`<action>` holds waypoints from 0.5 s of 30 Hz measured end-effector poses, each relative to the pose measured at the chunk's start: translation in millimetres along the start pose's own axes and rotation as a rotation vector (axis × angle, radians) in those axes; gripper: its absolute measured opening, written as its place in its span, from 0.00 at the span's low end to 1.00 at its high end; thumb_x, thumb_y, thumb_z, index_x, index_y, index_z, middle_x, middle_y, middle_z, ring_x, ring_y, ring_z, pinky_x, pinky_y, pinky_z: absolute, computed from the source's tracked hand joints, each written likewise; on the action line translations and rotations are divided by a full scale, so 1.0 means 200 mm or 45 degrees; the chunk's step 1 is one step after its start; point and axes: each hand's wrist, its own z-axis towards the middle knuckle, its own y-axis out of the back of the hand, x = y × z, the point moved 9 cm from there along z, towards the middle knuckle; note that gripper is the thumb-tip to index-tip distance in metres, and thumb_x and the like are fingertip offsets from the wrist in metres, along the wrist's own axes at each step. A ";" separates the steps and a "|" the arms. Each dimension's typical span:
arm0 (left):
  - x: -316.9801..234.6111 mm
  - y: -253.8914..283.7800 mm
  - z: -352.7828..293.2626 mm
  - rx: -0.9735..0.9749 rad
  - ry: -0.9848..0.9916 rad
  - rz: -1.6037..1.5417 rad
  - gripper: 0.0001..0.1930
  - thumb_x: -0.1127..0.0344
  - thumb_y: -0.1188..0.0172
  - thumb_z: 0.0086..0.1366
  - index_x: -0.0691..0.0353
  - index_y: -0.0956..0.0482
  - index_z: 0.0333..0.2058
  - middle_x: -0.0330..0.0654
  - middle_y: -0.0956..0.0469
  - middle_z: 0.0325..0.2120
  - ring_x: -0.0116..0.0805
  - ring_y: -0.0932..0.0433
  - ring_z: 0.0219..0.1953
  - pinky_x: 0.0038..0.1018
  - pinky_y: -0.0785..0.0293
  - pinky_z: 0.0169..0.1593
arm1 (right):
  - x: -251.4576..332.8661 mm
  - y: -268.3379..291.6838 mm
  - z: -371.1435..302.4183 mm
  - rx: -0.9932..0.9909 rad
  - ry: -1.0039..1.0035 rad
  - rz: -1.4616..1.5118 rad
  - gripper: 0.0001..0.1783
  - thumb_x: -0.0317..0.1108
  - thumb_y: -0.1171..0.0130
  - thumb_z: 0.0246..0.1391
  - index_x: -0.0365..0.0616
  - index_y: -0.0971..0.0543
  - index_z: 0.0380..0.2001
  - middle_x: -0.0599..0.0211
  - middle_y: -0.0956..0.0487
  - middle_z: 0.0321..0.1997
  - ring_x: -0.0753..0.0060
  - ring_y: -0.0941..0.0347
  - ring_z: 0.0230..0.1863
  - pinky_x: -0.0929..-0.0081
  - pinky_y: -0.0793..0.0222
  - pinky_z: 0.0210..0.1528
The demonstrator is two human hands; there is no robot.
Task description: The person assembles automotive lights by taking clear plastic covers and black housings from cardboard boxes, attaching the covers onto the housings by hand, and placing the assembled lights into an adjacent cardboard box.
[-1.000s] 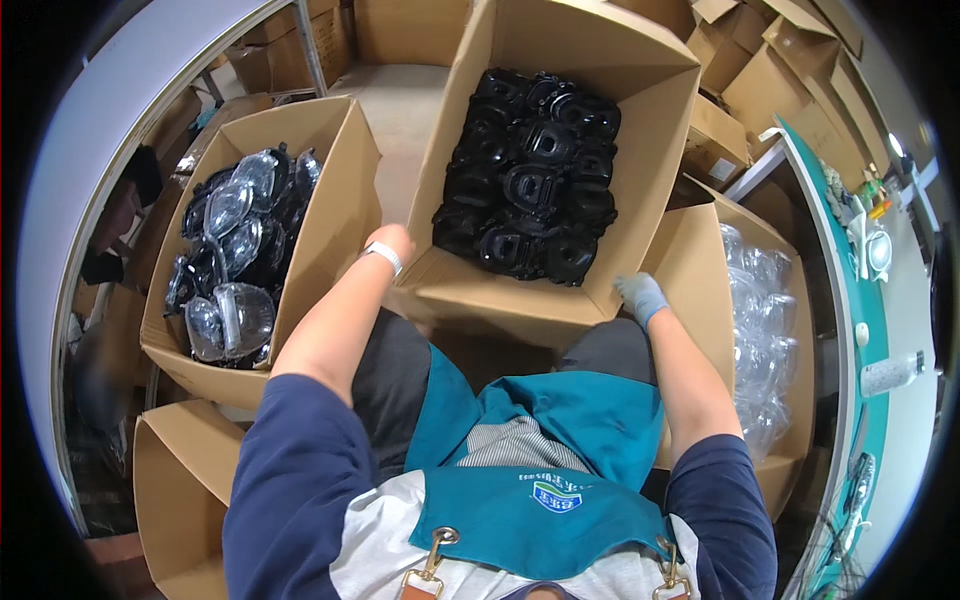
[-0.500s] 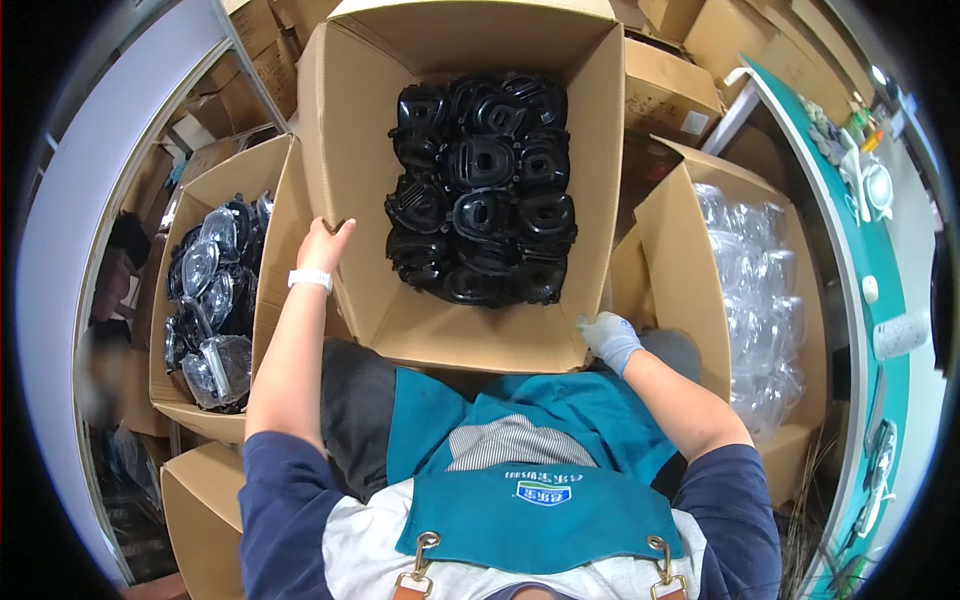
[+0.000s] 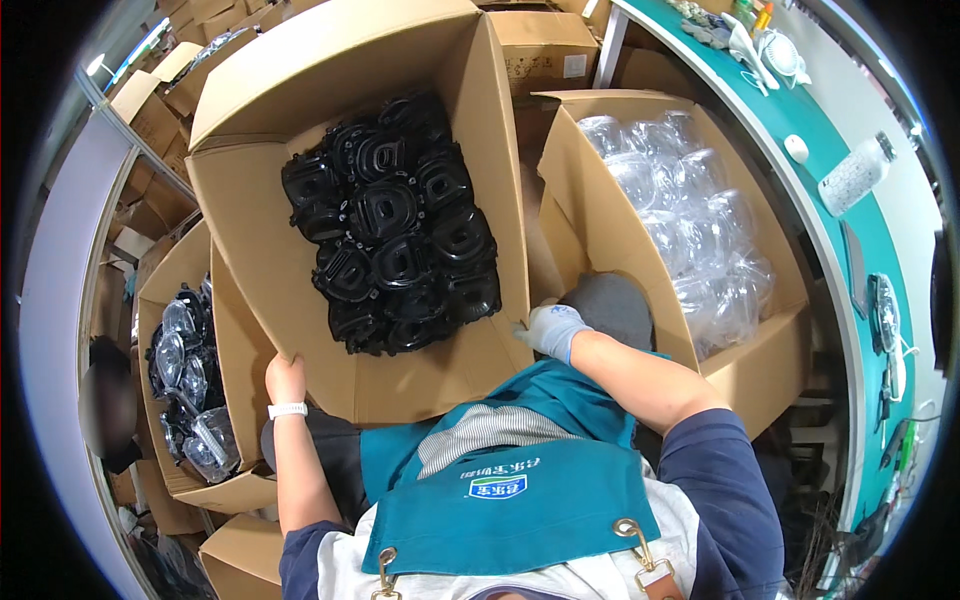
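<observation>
head view: bare left hand (image 3: 286, 378) and gloved right hand (image 3: 553, 330) grasp the near edges of a large carton (image 3: 440, 375) holding black plastic parts (image 3: 390, 215), directly ahead; another carton (image 3: 625, 240) of clear shells (image 3: 690, 220) crowds its right, a smaller box (image 3: 240, 340) its left; apron (image 3: 520, 530) carries printed lettering and a badge; a carton behind (image 3: 525, 40) bears a white label (image 3: 574, 66).

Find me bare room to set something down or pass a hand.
Set down: on the table, between fan and bottle. Pass a hand: inside the middle box, over bare cardboard between the black parts and its near rim. Crowded: the right box, packed with clear parts.
</observation>
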 end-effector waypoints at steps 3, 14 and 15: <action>0.00 -0.01 -0.09 0.063 0.108 0.053 0.13 0.66 0.45 0.58 0.65 0.21 0.40 0.56 0.21 0.34 0.55 0.22 0.39 0.39 0.27 0.43 | 0.01 -0.06 -0.01 -0.033 0.083 -0.185 0.36 0.61 0.51 0.51 0.35 0.21 0.43 0.44 0.22 0.44 0.49 0.25 0.48 0.62 0.32 0.53; -0.05 -0.06 -0.14 0.040 0.112 0.020 0.14 0.67 0.47 0.58 0.65 0.21 0.41 0.57 0.21 0.35 0.55 0.23 0.40 0.39 0.27 0.44 | -0.02 0.68 -0.21 -1.171 0.007 0.269 0.50 0.57 0.46 0.48 0.35 0.49 0.65 0.35 0.40 0.63 0.40 0.40 0.63 0.57 0.41 0.62; -0.04 -0.05 -0.14 0.031 0.123 0.003 0.14 0.67 0.47 0.58 0.65 0.21 0.41 0.57 0.21 0.35 0.56 0.23 0.40 0.40 0.27 0.44 | 0.02 0.80 -0.25 -1.220 0.049 0.443 0.50 0.59 0.45 0.47 0.34 0.47 0.64 0.37 0.46 0.67 0.39 0.46 0.66 0.56 0.45 0.65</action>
